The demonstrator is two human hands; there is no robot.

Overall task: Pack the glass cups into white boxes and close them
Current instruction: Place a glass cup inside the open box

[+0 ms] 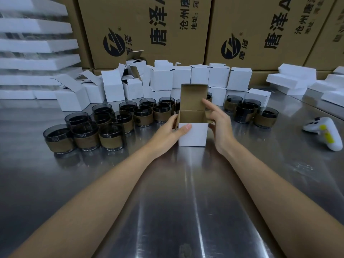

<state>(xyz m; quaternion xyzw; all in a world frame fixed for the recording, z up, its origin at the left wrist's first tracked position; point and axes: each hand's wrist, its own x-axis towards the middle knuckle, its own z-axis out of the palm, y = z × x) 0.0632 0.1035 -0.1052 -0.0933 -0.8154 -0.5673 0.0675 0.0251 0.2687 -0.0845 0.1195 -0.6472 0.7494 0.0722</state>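
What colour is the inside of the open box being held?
Plain brown inside; the box is white outside. Clearest in the head view.

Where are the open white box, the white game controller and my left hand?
open white box (192, 135): head view, on its white front face.
white game controller (324, 132): head view, middle of its body.
left hand (168, 131): head view, back of the hand, gripping the box.
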